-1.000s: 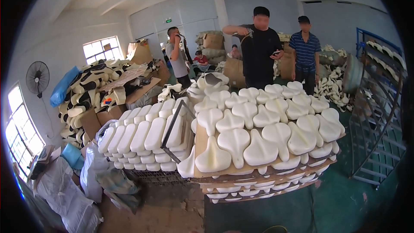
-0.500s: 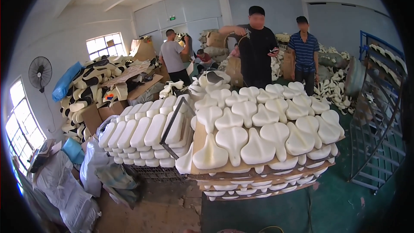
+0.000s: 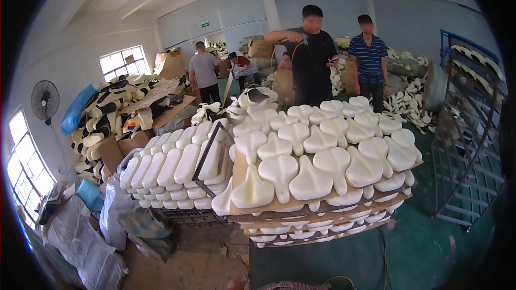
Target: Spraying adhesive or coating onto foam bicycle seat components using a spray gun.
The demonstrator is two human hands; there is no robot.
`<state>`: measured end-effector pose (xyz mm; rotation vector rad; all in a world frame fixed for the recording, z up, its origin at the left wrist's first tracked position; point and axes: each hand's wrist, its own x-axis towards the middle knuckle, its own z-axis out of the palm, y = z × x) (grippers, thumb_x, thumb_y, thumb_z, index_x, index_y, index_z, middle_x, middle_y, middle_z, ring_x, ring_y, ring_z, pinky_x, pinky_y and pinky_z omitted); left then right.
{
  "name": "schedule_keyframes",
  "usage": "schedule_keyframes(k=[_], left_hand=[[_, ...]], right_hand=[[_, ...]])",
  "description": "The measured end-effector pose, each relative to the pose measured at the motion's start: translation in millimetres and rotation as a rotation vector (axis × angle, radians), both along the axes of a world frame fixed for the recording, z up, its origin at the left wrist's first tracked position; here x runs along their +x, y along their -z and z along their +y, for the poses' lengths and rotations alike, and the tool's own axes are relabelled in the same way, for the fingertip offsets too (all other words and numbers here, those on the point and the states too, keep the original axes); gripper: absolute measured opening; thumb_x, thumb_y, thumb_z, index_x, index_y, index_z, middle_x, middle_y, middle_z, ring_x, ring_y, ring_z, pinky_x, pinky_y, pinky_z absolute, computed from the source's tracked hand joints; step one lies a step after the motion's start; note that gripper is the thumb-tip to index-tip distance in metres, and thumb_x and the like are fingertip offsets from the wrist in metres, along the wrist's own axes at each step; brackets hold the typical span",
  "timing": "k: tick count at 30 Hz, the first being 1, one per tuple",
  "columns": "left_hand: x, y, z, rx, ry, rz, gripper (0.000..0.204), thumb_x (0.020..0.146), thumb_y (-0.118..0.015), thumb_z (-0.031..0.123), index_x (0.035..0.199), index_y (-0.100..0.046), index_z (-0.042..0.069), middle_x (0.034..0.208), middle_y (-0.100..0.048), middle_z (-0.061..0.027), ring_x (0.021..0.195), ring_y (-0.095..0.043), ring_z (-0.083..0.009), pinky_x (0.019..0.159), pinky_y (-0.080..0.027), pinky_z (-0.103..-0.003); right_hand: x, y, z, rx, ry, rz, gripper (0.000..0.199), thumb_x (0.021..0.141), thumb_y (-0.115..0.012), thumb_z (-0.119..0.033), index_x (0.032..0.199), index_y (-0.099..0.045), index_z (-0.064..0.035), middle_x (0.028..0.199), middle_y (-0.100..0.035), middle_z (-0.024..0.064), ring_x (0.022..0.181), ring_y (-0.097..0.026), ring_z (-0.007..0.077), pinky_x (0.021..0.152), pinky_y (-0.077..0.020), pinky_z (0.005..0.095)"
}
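Observation:
Neither of my hands is in view. In front of me stands a tall stack of boards (image 3: 322, 212), each layer covered with white foam saddle-shaped pieces (image 3: 309, 180). Left of it, rows of long white foam pieces (image 3: 172, 166) fill a wire crate with a dark metal frame (image 3: 209, 153). Behind the stack a person in a black shirt (image 3: 309, 67) holds a small tool with a hose over the far pieces. A person in a striped blue shirt (image 3: 368, 62) stands beside them.
A blue metal rack (image 3: 467, 145) stands at the right on the green floor. Bags and bundles (image 3: 91, 241) lie at the lower left under a window. Black-and-white foam parts (image 3: 107, 123) and cartons are heaped at the left, below a wall fan (image 3: 44, 99). Two more people (image 3: 207, 72) work at the back.
The person in the grey shirt at the back has turned away and shifted a little. The person in black has brought the tool and hose forward over the stack.

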<state>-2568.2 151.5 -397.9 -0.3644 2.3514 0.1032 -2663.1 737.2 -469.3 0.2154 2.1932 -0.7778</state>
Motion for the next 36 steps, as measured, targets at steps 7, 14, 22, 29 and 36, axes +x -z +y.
schedule_keyframes(k=[7,14,22,29,36], left_hand=[[-27,-22,3,0.272,-0.45,0.116,0.039,0.09,-0.049,0.031,0.119,-0.049,0.005,0.102,-0.063,-0.0106,0.091,-0.061,-0.0211,0.079,-0.048,-0.034],[-52,-47,17,0.508,-0.858,0.021,0.035,0.094,-0.044,0.027,0.086,-0.063,-0.001,0.074,-0.066,-0.0077,0.065,-0.064,-0.0154,0.065,-0.052,-0.03],[-53,-12,11,0.473,-0.353,0.039,0.026,0.092,-0.047,0.021,0.094,-0.063,0.0,0.087,-0.066,-0.0093,0.077,-0.065,-0.0169,0.067,-0.053,-0.03],[-41,36,-8,0.41,-0.078,0.037,0.024,0.09,-0.049,0.017,0.105,-0.061,0.003,0.095,-0.066,-0.0042,0.085,-0.064,-0.0137,0.069,-0.054,-0.028],[-31,34,-8,0.476,-0.217,0.062,0.022,0.089,-0.049,0.013,0.105,-0.062,0.004,0.095,-0.066,-0.0037,0.086,-0.065,-0.0138,0.069,-0.054,-0.028]], right_hand=[[1,-7,-8,-0.014,0.046,0.029,0.061,0.081,-0.062,-0.035,0.132,-0.037,-0.0127,0.125,-0.047,0.0144,0.111,-0.05,0.0241,0.084,-0.0472,0.0368],[-1,-13,-10,-0.011,0.082,0.056,0.06,0.08,-0.063,-0.034,0.13,-0.039,-0.0117,0.122,-0.049,0.0148,0.108,-0.051,0.0248,0.083,-0.0477,0.0368],[-9,-19,-11,0.011,0.122,0.091,0.059,0.079,-0.064,-0.033,0.127,-0.041,-0.0106,0.119,-0.05,0.0152,0.105,-0.052,0.0256,0.081,-0.0483,0.0367],[-19,-28,-16,0.026,0.121,0.116,0.058,0.078,-0.065,-0.032,0.125,-0.042,-0.0096,0.117,-0.051,0.0156,0.103,-0.053,0.0262,0.08,-0.0488,0.0367],[-29,-33,-22,0.038,0.125,0.136,0.057,0.077,-0.066,-0.031,0.123,-0.044,-0.0086,0.115,-0.053,0.0159,0.1,-0.054,0.0269,0.078,-0.0493,0.0366]])
